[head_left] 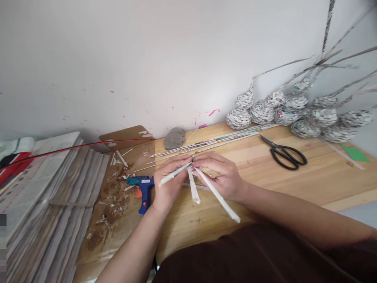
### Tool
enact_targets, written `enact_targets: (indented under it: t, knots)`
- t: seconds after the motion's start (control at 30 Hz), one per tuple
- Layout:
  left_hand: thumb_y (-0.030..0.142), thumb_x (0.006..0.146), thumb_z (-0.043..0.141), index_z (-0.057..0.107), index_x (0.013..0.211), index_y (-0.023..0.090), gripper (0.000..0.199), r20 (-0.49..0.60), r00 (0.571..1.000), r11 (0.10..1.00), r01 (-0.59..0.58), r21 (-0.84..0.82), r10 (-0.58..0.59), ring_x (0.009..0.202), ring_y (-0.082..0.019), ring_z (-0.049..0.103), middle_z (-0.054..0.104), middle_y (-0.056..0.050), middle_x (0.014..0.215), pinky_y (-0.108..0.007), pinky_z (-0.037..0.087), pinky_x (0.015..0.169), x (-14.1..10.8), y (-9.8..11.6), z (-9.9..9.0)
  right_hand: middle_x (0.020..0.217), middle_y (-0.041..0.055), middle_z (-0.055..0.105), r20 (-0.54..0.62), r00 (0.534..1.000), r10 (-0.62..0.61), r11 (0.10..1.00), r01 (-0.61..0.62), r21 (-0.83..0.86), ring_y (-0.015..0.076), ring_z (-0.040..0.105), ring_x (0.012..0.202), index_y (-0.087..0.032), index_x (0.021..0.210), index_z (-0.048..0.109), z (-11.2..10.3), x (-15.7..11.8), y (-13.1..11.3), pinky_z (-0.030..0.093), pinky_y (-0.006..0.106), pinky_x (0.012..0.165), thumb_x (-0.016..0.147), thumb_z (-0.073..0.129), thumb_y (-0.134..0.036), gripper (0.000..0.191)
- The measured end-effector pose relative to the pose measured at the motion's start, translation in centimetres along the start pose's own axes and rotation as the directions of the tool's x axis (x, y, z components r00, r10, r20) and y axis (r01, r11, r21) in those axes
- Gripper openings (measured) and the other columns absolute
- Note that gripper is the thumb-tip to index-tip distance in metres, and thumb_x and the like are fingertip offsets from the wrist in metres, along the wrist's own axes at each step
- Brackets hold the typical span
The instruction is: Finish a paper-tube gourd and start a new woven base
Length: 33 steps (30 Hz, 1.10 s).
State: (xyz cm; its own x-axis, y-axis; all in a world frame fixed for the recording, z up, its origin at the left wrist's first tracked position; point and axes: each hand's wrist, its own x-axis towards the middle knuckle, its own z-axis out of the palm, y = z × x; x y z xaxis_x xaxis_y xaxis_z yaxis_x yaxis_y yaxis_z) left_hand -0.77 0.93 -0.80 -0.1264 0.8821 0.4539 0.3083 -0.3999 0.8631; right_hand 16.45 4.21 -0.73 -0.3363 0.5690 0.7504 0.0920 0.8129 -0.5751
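Both hands meet at the middle of the view above the wooden table. My left hand [169, 182] is closed around the rolled paper strips [216, 192] where they come together. My right hand [220, 173] pinches the same strips from the other side. Three white ends fan out toward me, one to the left, one downward and one to the lower right. The joint between the fingertips is mostly hidden. Just left of my left hand lies a blue glue gun [144, 192] with an orange trigger.
Thin rolled paper sticks [206, 142] lie behind my hands, near a grey lump [174, 138]. Black-handled scissors [284, 153] rest to the right. Woven paper gourd shapes [239, 118] line the wall. Stacked newspapers [59, 196] and paper scraps [120, 159] occupy the left.
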Motion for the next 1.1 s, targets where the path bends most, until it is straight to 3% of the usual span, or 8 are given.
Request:
enact_targets:
  t: [0.23, 0.4, 0.73, 1.1]
  knots:
    - [0.023, 0.083, 0.068, 0.077, 0.102, 0.024, 0.021, 0.12, 0.992, 0.997, -0.038, 0.073, 0.029, 0.105, -0.024, 0.068, 0.075, -0.007, 0.108, -0.042, 0.053, 0.098, 0.1, 0.2, -0.6, 0.095, 0.0102, 0.073, -0.001, 1.0, 0.02, 0.999, -0.02, 0.024, 0.02, 0.068, 0.092, -0.018, 0.096, 0.072, -0.4, 0.3, 0.0, 0.057, 0.036, 0.085, 0.087, 0.066, -0.015, 0.011]
    - [0.03, 0.084, 0.068, 0.077, 0.103, 0.023, 0.022, 0.209, 0.977, 0.997, 0.061, -0.048, -0.05, 0.111, -0.029, 0.066, 0.072, -0.009, 0.115, -0.044, 0.056, 0.095, 0.5, -0.1, -1.1, 0.097, 0.0084, 0.073, 0.026, 0.999, 0.022, 1.0, -0.022, 0.004, 0.0196, 0.067, 0.096, -0.02, 0.096, 0.073, -0.8, 0.5, 0.0, 0.056, 0.036, 0.088, 0.089, 0.064, -0.017, 0.012]
    - [0.027, 0.08, 0.071, 0.079, 0.093, 0.025, 0.015, 0.129, 0.985, 0.99, 0.126, -0.068, -0.117, 0.101, -0.027, 0.07, 0.075, -0.007, 0.106, -0.04, 0.061, 0.082, 0.2, 0.3, -0.5, 0.094, 0.0097, 0.071, 0.056, 0.998, 0.031, 0.999, -0.03, -0.02, 0.0203, 0.066, 0.092, -0.019, 0.096, 0.067, -0.5, 0.3, -0.1, 0.056, 0.036, 0.084, 0.09, 0.058, -0.013, 0.013]
    - [0.028, 0.082, 0.069, 0.077, 0.103, 0.02, 0.024, 0.162, 0.976, 0.987, 0.152, -0.048, -0.143, 0.102, -0.026, 0.07, 0.074, -0.01, 0.111, -0.038, 0.059, 0.087, -0.2, -0.8, -0.2, 0.09, 0.007, 0.068, 0.046, 0.991, 0.125, 0.99, -0.122, -0.071, 0.02, 0.066, 0.085, -0.019, 0.09, 0.062, -0.4, 0.0, 0.1, 0.053, 0.034, 0.077, 0.085, 0.056, -0.012, 0.011]
